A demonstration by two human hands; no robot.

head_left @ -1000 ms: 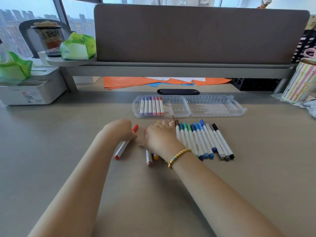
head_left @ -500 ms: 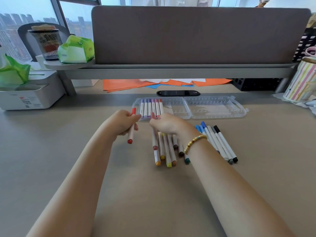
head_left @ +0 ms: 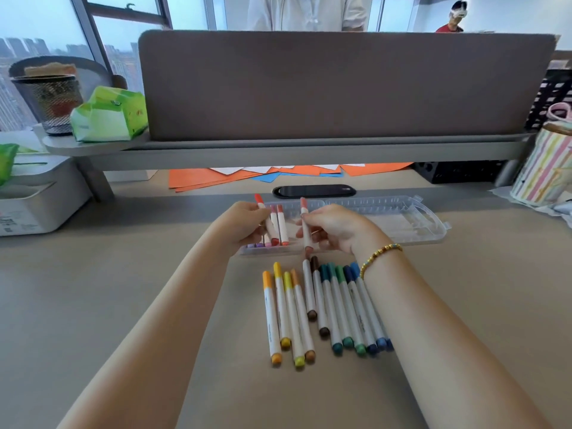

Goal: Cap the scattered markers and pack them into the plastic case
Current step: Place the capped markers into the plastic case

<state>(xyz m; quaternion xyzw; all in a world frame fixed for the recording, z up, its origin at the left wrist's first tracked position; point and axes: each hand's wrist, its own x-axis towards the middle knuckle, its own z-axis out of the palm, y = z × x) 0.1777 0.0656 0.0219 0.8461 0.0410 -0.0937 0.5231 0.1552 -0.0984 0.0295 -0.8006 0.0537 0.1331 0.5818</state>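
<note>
The clear plastic case lies open across the desk beyond my hands, with several capped markers in its left half, partly hidden. My left hand grips a red marker over the case's left end. My right hand holds a salmon-red marker upright above the case's front rim. Closer to me, a row of capped markers lies on the desk, running from orange and yellow through brown to green and blue. My right forearm hides the row's right end.
A grey divider panel and shelf stand behind the case. A black phone and orange paper sheets lie under the shelf. A white box sits left, a striped pouch right. A mesh pen cup and green packet rest on the shelf's left end.
Both hands have risen from the desk toward the case, each now holding a reddish marker. The view tilted down and closer, so the marker row lies nearer me.
</note>
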